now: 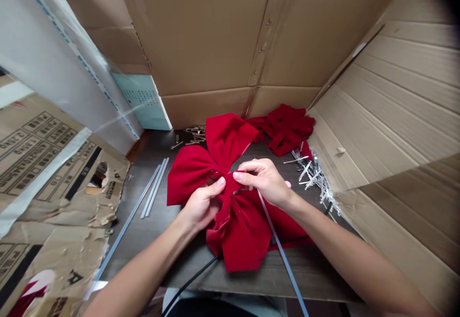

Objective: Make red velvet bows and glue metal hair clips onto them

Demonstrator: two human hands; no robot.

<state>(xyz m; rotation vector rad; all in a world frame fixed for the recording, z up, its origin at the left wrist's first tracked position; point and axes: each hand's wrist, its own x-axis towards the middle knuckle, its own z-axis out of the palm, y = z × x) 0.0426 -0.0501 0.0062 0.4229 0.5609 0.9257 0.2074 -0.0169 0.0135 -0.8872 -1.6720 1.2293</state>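
Note:
A large red fabric bow [247, 240] with wide loops spreads out in front of me, held at its knot by both hands. My left hand [204, 204] closes on the left side of the centre, its thumb pressing the gathered cloth. My right hand [262, 178] pinches the red strip at the centre between thumb and fingers, and the two thumbs almost meet. Below the right hand runs a long translucent stick [283, 254], like a glue stick, slanting toward me; what its upper end joins is hidden. The bow covers part of the dark table [172, 245].
Several translucent sticks [154, 187] lie at left. Metal clips [194, 135] are scattered behind the bow. Red fabric strips [287, 128] and a heap of silvery strips [318, 178] lie at right. A black cable [194, 278] crosses the front edge. Cardboard walls [215, 34] enclose the table.

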